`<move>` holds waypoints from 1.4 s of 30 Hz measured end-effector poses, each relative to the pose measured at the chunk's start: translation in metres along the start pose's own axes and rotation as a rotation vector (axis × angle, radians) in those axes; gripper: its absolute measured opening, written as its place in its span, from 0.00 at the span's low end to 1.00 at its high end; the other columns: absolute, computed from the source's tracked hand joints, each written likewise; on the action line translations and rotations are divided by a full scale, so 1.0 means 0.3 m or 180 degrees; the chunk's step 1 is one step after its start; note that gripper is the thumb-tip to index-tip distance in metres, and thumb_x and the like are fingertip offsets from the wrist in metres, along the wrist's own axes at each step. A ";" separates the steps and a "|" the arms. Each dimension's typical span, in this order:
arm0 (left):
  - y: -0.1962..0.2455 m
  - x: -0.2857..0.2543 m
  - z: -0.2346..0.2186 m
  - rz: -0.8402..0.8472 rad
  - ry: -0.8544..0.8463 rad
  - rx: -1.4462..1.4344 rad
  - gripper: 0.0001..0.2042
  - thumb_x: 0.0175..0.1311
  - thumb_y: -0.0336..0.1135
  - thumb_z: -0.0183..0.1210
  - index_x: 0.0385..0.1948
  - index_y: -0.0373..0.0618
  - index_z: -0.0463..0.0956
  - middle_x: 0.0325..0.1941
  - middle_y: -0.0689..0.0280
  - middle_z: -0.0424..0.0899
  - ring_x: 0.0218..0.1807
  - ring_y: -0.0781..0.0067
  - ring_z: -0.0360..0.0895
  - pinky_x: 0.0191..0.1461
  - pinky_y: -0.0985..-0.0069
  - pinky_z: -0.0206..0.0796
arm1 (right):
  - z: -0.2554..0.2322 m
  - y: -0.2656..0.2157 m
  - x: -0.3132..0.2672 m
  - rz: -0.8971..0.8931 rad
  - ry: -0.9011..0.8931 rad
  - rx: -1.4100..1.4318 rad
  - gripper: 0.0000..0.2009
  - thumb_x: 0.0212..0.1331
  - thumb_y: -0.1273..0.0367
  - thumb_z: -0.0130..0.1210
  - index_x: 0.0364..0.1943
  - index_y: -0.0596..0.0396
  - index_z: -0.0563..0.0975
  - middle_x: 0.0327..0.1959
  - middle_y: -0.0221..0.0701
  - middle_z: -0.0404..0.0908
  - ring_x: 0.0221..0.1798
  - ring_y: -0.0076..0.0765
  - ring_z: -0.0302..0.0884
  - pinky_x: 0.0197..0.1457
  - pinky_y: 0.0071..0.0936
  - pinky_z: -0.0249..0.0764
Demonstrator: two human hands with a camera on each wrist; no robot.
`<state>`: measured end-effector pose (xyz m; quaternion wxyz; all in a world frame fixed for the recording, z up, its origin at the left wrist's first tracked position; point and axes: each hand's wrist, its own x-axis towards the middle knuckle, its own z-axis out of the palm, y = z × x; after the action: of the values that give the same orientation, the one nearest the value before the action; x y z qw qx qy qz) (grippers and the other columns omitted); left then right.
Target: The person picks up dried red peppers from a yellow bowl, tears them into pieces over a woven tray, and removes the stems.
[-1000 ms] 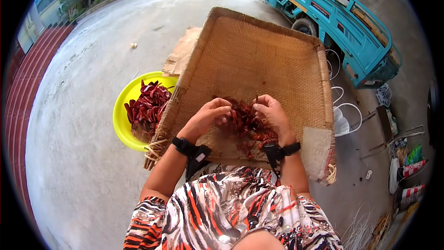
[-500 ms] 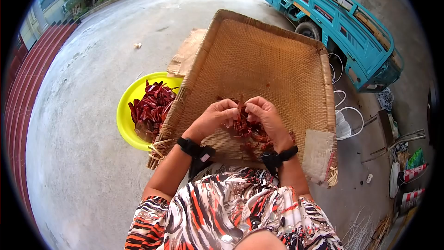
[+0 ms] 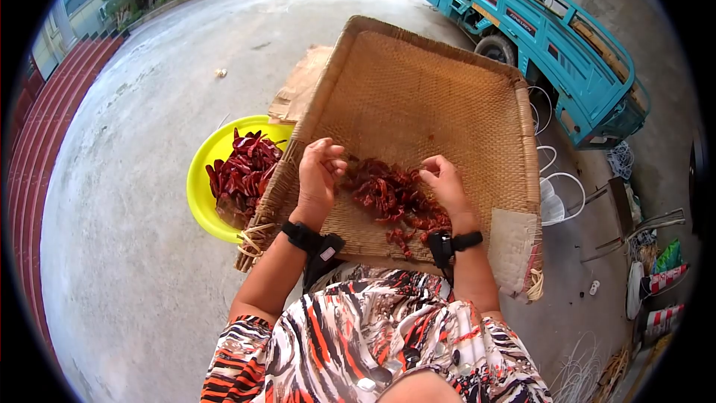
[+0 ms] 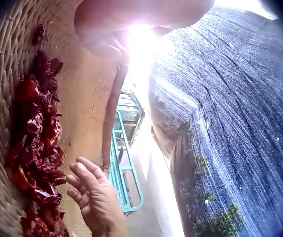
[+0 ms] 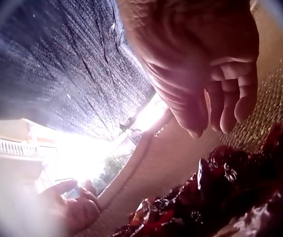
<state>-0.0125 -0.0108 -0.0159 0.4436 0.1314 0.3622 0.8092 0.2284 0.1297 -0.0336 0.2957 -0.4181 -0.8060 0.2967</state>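
Observation:
A heap of dried red chilies (image 3: pixel 388 194) lies on a big woven tray (image 3: pixel 418 97) in front of me. My left hand (image 3: pixel 328 158) is lifted over the tray's left edge, its fingertips bunched together; I cannot see whether anything is between them. My right hand (image 3: pixel 434 172) rests on the right side of the heap with loosely bent fingers. In the left wrist view the right hand (image 4: pixel 89 190) shows relaxed fingers beside the chilies (image 4: pixel 35 148) and holds nothing. The right wrist view has the right hand's fingers (image 5: pixel 225 106) hanging just above the chilies (image 5: pixel 220 182).
A yellow bowl (image 3: pixel 200 179) with more red chilies (image 3: pixel 242 172) sits on the concrete just left of the tray. Cardboard (image 3: pixel 298 89) lies under the tray's far left edge. A teal cart (image 3: pixel 544 22) stands at the back right, with white wire frames (image 3: pixel 556 194) and clutter on the right.
Both hands were together pinching a chili above the heap. Now they have parted: the left hand has moved left to the tray's edge, and the right hand has dropped back onto the heap.

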 end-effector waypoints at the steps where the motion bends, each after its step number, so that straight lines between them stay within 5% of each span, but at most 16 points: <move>1: -0.003 0.008 -0.005 -0.0077 -0.0119 0.0063 0.11 0.71 0.41 0.52 0.46 0.46 0.72 0.34 0.67 0.82 0.30 0.75 0.75 0.36 0.76 0.69 | 0.007 -0.006 0.004 0.0180 -0.0171 -0.0226 0.18 0.56 0.66 0.62 0.51 0.55 0.76 0.45 0.40 0.81 0.48 0.46 0.79 0.52 0.39 0.75; 5: -0.017 0.025 -0.022 -0.0295 -0.0568 0.0350 0.09 0.71 0.38 0.52 0.45 0.46 0.72 0.34 0.67 0.81 0.31 0.76 0.76 0.36 0.78 0.69 | 0.038 -0.026 -0.006 0.0080 -0.0389 -0.0986 0.16 0.55 0.66 0.63 0.47 0.53 0.77 0.48 0.39 0.78 0.51 0.50 0.76 0.52 0.43 0.74; 8: -0.014 0.006 -0.004 -0.0489 -0.0634 0.0705 0.09 0.71 0.37 0.53 0.45 0.45 0.72 0.34 0.68 0.81 0.32 0.78 0.76 0.37 0.80 0.68 | 0.044 0.015 0.006 0.0017 -0.0410 -0.0657 0.14 0.54 0.68 0.65 0.43 0.55 0.77 0.40 0.35 0.79 0.44 0.42 0.78 0.47 0.38 0.75; 14: -0.017 -0.029 0.030 -0.0632 -0.1557 0.1802 0.13 0.70 0.41 0.57 0.48 0.44 0.73 0.36 0.70 0.80 0.34 0.83 0.76 0.38 0.83 0.69 | 0.006 -0.141 -0.027 0.0160 -0.0459 0.1660 0.09 0.56 0.73 0.64 0.39 0.55 0.76 0.33 0.23 0.77 0.35 0.19 0.73 0.39 0.20 0.72; 20: -0.018 -0.057 0.054 -0.0600 -0.1837 0.2008 0.13 0.69 0.43 0.59 0.45 0.45 0.74 0.35 0.72 0.79 0.34 0.86 0.75 0.38 0.84 0.71 | -0.002 -0.289 -0.071 0.0358 -0.1113 0.2505 0.09 0.60 0.73 0.62 0.41 0.56 0.75 0.36 0.24 0.79 0.39 0.19 0.76 0.41 0.19 0.74; 31: -0.011 -0.058 0.049 -0.0637 -0.1974 0.1733 0.09 0.71 0.40 0.57 0.38 0.46 0.75 0.31 0.73 0.79 0.30 0.87 0.74 0.36 0.85 0.69 | 0.022 -0.284 -0.079 0.0119 -0.1324 0.2646 0.09 0.62 0.73 0.60 0.44 0.57 0.74 0.38 0.25 0.78 0.42 0.19 0.76 0.45 0.19 0.75; 34: -0.015 -0.050 0.057 -0.0334 -0.1567 0.1244 0.08 0.73 0.39 0.54 0.38 0.45 0.75 0.31 0.72 0.79 0.29 0.87 0.72 0.35 0.85 0.67 | -0.020 -0.312 -0.074 0.0158 -0.0930 0.2572 0.09 0.63 0.72 0.58 0.46 0.57 0.75 0.38 0.25 0.78 0.39 0.18 0.76 0.44 0.19 0.75; 40: -0.006 -0.026 0.036 0.1463 0.0040 0.0819 0.05 0.76 0.35 0.47 0.40 0.45 0.68 0.38 0.67 0.81 0.25 0.86 0.68 0.29 0.88 0.64 | -0.059 -0.173 -0.038 0.0707 -0.0211 0.2226 0.09 0.65 0.70 0.56 0.47 0.56 0.75 0.37 0.24 0.79 0.34 0.17 0.76 0.39 0.17 0.74; 42: 0.014 -0.015 0.020 0.1452 0.0217 0.0343 0.12 0.78 0.45 0.41 0.48 0.47 0.64 0.51 0.60 0.79 0.31 0.76 0.77 0.33 0.82 0.68 | -0.063 -0.151 -0.043 0.0851 -0.0392 0.2092 0.09 0.65 0.70 0.56 0.47 0.56 0.75 0.37 0.24 0.79 0.35 0.16 0.76 0.39 0.17 0.73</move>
<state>-0.0093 -0.0129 -0.0082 0.2291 0.2060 0.3805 0.8720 0.2257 0.1015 0.0087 0.3238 -0.3837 -0.6221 0.6008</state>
